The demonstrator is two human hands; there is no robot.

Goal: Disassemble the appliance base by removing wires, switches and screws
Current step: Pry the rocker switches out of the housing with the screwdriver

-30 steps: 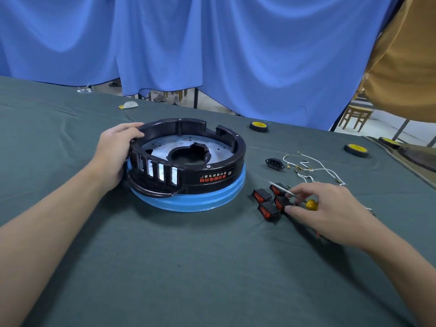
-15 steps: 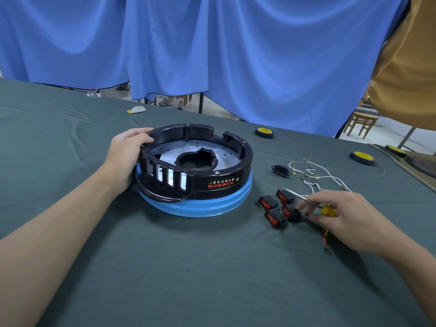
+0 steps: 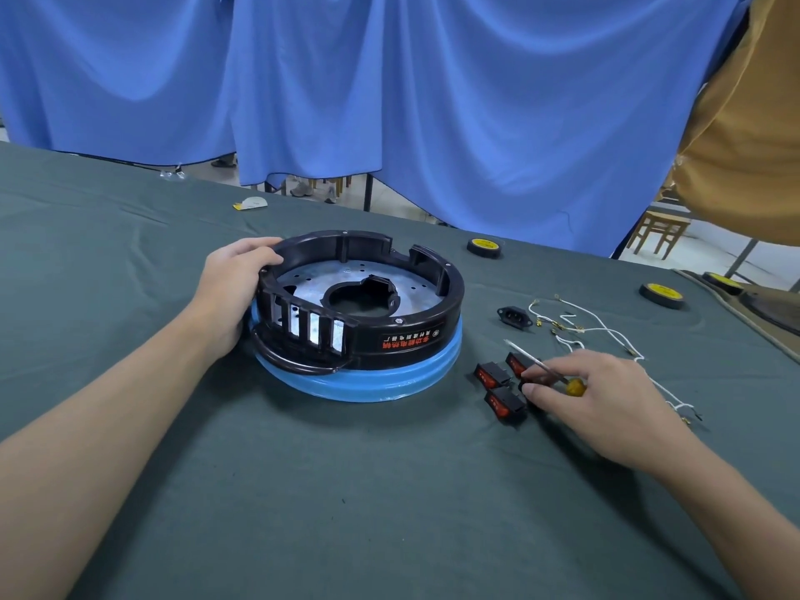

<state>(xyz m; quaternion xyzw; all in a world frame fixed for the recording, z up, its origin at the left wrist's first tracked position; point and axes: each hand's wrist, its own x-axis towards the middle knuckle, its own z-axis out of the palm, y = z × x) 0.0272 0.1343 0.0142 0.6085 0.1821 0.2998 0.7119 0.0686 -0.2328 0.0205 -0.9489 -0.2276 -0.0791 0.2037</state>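
Head view. The screwdriver (image 3: 546,371) is mostly hidden inside the right hand (image 3: 606,396), whose fingers pinch it; only its thin shaft and a yellow part of its handle show. A dark piece under the fingertips is too covered to identify. Three black switches (image 3: 492,375) with red rockers lie just beside that hand. The left hand (image 3: 229,292) grips the far-left rim of the one appliance base (image 3: 407,339), black with a blue lower band, mid-table (image 3: 389,491). One power socket (image 3: 514,316) and tangled white wires (image 3: 599,326), uncountable, lie right of it. Three yellow-capped discs (image 3: 485,246) rest farther back.
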